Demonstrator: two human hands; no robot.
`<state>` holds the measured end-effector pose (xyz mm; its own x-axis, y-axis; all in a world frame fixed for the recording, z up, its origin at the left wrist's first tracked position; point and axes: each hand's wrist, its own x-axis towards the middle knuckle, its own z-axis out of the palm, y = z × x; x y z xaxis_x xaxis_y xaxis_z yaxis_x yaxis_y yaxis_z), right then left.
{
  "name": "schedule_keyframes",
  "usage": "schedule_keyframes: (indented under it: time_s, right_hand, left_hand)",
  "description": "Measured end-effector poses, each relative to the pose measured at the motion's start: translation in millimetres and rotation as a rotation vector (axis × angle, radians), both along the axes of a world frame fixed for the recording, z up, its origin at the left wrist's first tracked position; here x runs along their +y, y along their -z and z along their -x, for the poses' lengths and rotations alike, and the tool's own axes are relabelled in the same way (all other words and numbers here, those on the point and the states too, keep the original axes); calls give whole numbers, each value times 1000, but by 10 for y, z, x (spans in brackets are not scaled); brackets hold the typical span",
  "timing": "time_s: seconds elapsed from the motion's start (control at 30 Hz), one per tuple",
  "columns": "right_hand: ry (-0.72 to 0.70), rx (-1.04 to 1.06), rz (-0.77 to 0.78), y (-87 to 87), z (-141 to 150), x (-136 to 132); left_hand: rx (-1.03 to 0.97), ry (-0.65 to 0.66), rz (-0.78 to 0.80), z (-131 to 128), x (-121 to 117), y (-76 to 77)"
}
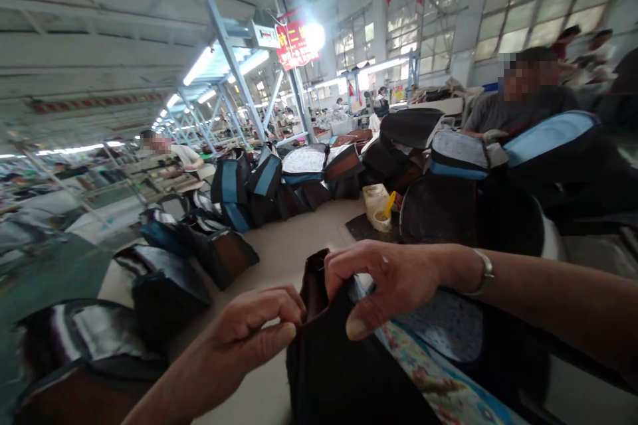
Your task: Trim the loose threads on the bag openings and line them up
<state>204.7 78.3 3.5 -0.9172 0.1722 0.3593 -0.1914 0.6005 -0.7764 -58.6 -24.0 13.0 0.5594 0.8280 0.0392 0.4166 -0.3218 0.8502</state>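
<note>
A black leather-like cover piece (pixel 343 372) stands in front of me, its open upper end showing a dark reddish-brown inside. My left hand (pixel 249 332) is closed, thumb and fingers pinching the near left edge of that opening. My right hand (pixel 389 279) reaches over the top, its fingers hooked into the opening and its thumb against the black outer face. The right fingertips are hidden behind the material. A strip of colourful printed fabric (pixel 433 372) runs along the right side of the piece. Below my right forearm lies a part with speckled grey padding (pixel 448 325).
Stitched black, blue and brown covers (pixel 269 176) line the far side of the pale table (pixel 299 232). More covers (pixel 164 285) sit at the left. A whitish container (pixel 373 202) with a yellow-handled tool (pixel 389 202) stands ahead. A co-worker (pixel 528 93) sits at the right.
</note>
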Motion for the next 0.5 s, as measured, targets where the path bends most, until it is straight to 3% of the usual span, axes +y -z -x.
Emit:
schedule_keyframes:
  time_s: [0.1,0.23,0.5]
  right_hand:
    - [4,-24,53,58,70,-66]
    - [50,58,89,71,150,-125]
    - [77,152,95,115,201,-194]
  left_hand:
    - [4,-31,139,-38,-128,-167]
    - [85,-201,159,-224,-200,-276]
    - [-39,-279,200,-507,-243,-151]
